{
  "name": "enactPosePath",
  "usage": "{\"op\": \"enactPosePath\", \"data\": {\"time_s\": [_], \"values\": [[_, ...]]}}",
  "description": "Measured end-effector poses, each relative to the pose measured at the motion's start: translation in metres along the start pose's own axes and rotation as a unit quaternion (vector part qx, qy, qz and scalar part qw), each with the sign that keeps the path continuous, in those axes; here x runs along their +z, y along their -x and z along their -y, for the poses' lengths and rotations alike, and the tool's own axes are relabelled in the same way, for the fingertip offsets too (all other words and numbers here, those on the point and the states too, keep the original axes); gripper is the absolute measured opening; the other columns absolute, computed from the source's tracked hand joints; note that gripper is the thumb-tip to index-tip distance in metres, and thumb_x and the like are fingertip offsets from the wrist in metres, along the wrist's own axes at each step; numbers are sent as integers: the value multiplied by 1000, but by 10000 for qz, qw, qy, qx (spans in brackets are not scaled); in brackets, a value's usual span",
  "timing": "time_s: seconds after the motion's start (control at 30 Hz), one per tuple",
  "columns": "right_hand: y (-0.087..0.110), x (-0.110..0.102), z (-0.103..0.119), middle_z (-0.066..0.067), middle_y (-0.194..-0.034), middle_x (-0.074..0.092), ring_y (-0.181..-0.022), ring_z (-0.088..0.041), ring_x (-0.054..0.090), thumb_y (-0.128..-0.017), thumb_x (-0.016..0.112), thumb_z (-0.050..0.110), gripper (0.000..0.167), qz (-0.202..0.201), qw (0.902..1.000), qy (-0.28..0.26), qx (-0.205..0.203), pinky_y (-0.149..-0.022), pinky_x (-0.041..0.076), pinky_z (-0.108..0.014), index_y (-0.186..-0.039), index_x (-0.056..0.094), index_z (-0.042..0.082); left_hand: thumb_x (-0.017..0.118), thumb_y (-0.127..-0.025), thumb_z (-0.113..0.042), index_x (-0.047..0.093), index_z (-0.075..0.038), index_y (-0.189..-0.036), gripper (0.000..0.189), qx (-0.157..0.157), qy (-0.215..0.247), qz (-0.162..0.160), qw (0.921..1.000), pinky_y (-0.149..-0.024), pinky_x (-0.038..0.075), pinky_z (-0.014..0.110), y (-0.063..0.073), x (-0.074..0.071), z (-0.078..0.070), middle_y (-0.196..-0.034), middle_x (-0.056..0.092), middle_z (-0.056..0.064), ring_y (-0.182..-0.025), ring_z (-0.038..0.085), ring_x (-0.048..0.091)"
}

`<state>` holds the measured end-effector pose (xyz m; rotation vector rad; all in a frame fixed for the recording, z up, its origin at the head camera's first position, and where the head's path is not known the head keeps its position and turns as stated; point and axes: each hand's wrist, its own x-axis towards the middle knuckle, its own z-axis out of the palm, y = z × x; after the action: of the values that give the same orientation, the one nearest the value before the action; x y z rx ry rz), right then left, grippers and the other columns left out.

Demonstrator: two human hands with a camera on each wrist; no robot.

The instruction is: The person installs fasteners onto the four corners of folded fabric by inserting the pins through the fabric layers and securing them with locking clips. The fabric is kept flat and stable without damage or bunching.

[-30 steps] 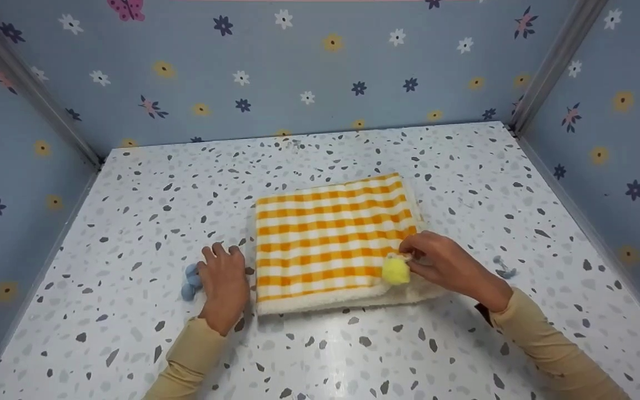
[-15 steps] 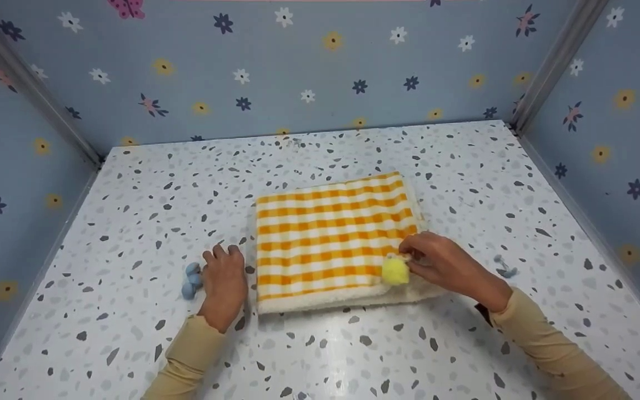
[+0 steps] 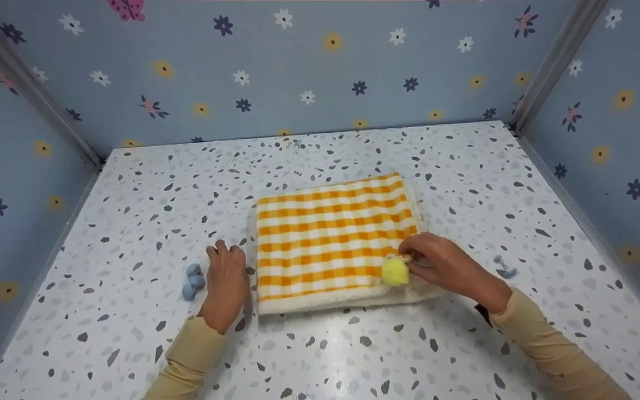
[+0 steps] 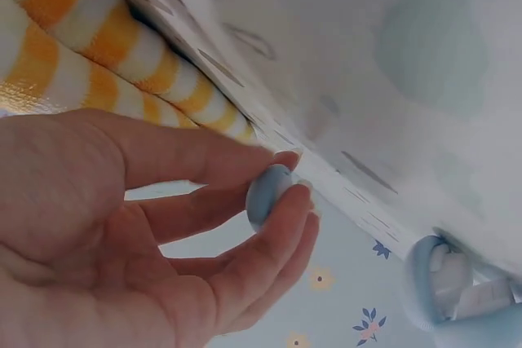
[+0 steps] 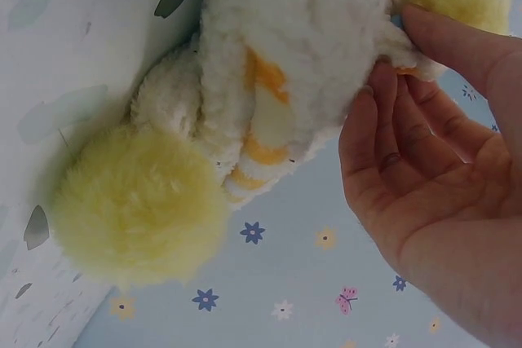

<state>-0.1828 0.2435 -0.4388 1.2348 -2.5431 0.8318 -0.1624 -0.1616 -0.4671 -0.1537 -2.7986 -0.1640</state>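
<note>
A folded blanket (image 3: 331, 233), yellow-and-white checked with a cream fleece underside, lies flat mid-table. My right hand (image 3: 445, 264) pinches its near right corner between thumb and fingers, beside a yellow pom-pom (image 3: 395, 270). In the right wrist view, that corner shows cream fleece (image 5: 302, 46), and a second pom-pom (image 5: 143, 205) hangs lower left. Left of the blanket, my left hand (image 3: 226, 280) pinches a small light-blue oval piece (image 4: 267, 195) between thumb and fingertips. This piece is hidden in the head view.
Several light-blue rounded pieces (image 3: 192, 282) lie on the speckled table (image 3: 320, 355), just left of my left hand. Another blue piece (image 3: 504, 268) lies right of the blanket, near my right wrist. Flower-patterned panels (image 3: 309, 61) enclose the back and both sides.
My left hand has shifted slightly right, away from the blue pieces, so more of them shows. My right hand and the blanket stay in place.
</note>
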Motion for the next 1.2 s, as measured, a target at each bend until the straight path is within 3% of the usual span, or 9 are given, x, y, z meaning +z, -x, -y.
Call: {"op": "enactPosePath", "data": {"time_s": [0.2, 0.37, 0.5, 0.6, 0.73, 0.87, 1.2], "values": [[0, 0, 0, -5, -95, 68, -82, -15, 64, -85, 78, -6, 23, 34, 9999, 0, 118, -70, 57, -32, -103, 68, 5, 80, -78, 10, 59, 17, -93, 27, -150, 446, -6, 9989, -84, 40, 51, -6, -3, -3, -99, 49, 33, -96, 46, 44], [0, 0, 0, -5, -96, 68, -83, -15, 64, -85, 78, -7, 23, 120, 9996, -70, 238, -71, 57, -32, -103, 69, 5, 70, -83, 18, 60, 17, -103, 23, 10, 687, -453, 9966, -87, 40, 51, -12, -7, -11, -100, 53, 34, -95, 45, 47], [0, -1, 1, -5, -96, 69, -84, -16, 64, -85, 78, -7, 23, 126, 9994, -55, 309, -72, 57, -32, -103, 69, 4, 60, -92, 18, 60, 15, -111, 20, 178, 1179, -756, 9900, -73, 47, 47, -18, -8, -22, -102, 56, 33, -86, 42, 47], [0, -2, 1, -6, -96, 68, -84, -16, 64, -85, 78, -6, 22, 151, 9993, -41, 334, -72, 57, -32, -103, 69, 4, 58, -95, 16, 60, 12, -108, 14, 297, 1357, -920, 9860, -67, 47, 45, -20, -8, -28, -99, 56, 31, -81, 40, 45], [0, -2, 2, -6, -97, 68, -84, -16, 64, -86, 78, -6, 22, 199, 9992, -27, 355, -72, 57, -33, -103, 68, 4, 60, -98, 8, 61, 9, -104, 6, 278, 1563, -887, 9833, -69, 50, 44, -24, -10, -37, -95, 58, 27, -80, 38, 48], [0, -1, 2, -5, -98, 68, -85, -16, 64, -87, 77, -5, 22, 185, 9995, -2, 244, -72, 57, -33, -104, 68, 5, 64, -100, -2, 65, 10, -106, 13, 189, 1786, -738, 9810, -75, 52, 46, -27, -12, -46, -96, 61, 25, -83, 39, 55], [1, -1, 4, -3, -97, 65, -86, -16, 64, -87, 77, -6, 26, 184, 9992, -107, 324, -73, 57, -32, -105, 66, 8, 66, -98, 0, 65, 11, -105, 12, 487, 2331, -808, 9679, -74, 54, 47, -35, -15, -72, -91, 61, 23, -82, 38, 60]]}}
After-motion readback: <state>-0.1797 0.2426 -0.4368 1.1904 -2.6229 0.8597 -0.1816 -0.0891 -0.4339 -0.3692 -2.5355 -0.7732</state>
